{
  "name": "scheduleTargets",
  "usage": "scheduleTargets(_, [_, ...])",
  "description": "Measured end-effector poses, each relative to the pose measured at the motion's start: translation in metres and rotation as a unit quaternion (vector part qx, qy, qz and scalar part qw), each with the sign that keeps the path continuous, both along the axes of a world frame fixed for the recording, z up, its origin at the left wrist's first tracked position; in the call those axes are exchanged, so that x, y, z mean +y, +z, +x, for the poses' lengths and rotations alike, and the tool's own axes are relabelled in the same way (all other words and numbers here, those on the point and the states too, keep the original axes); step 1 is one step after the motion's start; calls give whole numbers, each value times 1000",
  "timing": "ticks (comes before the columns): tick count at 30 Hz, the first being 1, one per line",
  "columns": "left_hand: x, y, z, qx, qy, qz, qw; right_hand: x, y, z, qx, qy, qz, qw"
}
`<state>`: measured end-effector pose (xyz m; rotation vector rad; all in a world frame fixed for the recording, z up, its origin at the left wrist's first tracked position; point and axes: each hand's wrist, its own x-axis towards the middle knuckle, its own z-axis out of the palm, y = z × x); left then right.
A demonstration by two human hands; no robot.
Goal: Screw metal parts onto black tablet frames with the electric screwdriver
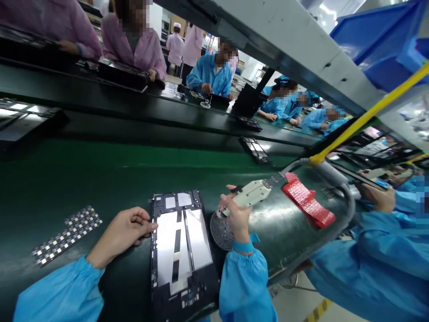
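A black device casing with silver panels lies flat on the green bench in front of me. My left hand is at its left edge, fingers curled and the thumb resting on the rim. Wrapped in the fingers of my right hand is a pale electric screwdriver, its cable running off to the upper right. The tool's tip end points down over a round perforated screw dish, just right of the casing; the tip itself is hidden by the fingers.
Left of my hand lies a sheet of small dark parts. Red bubble-wrap pieces are on the right, near a thick grey hose. Further casings sit along the line. A co-worker's blue sleeve is close on the right.
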<state>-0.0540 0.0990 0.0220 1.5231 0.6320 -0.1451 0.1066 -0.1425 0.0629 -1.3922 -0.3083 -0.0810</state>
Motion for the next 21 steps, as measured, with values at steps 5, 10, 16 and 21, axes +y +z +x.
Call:
scheduleTargets(5, [1, 1, -2, 32, -7, 25, 999, 3, -11, 2, 11, 1, -6, 1000])
scheduleTargets(10, [0, 3, -2, 43, 2, 39, 998, 7, -8, -1, 21, 11, -35, 999])
scheduleTargets(16, [2, -2, -4, 46, 5, 36, 998, 10, -7, -2, 37, 16, -30, 999])
scheduleTargets(21, [2, -4, -5, 36, 7, 40, 999, 11, -10, -2, 41, 15, -24, 999])
